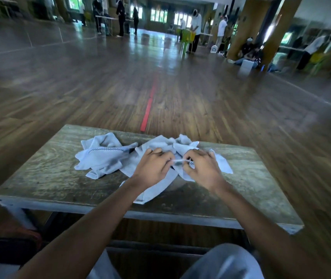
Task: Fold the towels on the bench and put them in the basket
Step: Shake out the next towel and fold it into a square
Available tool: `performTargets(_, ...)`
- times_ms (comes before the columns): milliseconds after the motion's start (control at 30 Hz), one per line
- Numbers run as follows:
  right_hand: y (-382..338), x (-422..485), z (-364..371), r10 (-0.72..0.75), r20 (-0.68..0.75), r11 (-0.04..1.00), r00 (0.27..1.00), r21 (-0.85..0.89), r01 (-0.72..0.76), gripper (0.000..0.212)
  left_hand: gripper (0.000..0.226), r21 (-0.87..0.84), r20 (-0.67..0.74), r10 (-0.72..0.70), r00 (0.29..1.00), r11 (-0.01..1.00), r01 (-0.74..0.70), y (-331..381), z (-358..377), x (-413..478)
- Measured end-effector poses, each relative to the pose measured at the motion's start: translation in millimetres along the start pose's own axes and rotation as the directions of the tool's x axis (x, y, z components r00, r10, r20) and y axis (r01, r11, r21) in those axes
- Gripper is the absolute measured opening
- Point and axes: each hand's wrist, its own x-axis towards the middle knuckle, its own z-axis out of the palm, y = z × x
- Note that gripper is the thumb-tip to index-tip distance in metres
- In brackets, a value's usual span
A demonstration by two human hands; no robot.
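A: Where are the towels?
B: Two crumpled white cloth towels on the weathered grey wooden bench [45, 174]. Left crumpled white towel with a dark checked stripe [100, 158] lies loose toward the bench's left-centre, untouched. Right crumpled white towel [160, 146] sits mid-bench, spreading under and beyond both hands, one flap reaching the near edge.
A: Hands?
B: Left hand [152, 168] and right hand [202, 170] are both over the right towel, close together, knuckles up. Each pinches the same towel hem [177, 161]; a short stretch of it runs taut between thumbs and forefingers. Other fingers curled in.
A: Towels touching each other?
B: They meet or overlap near the middle; frame is blurred, can't tell which lies on top.
A: Basket?
B: Can't locate it in this view.
A: Surroundings?
B: Dark wooden plank floor [200, 97] with a red tape strip [147, 111] beyond the bench. People standing at tables far back, blurred.
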Motion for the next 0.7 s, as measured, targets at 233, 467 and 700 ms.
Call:
performTargets(233, -21, 47, -118, 0.125, -0.180, 0.983, 0.976, 0.153, -0.097, 0.006, 0.023, -0.055, -0.071, 0.024, 0.997, 0.998, -0.028, 34, -110, 94)
performTargets(467, -21, 70, -161, 0.161, -0.077, 0.895, 0.984, 0.432, -0.113, 0.011, 0.010, -0.101, -0.162, -0.039, 0.986, 0.995, 0.023, 53, -172, 145)
performTargets(700, -13, 56, -153, 0.215, -0.049, 0.823, 0.975, 0.547, -0.155, 0.030, 0.024, -0.101, 0.032, 0.007, 0.999, 0.995, -0.004, 51, -179, 140)
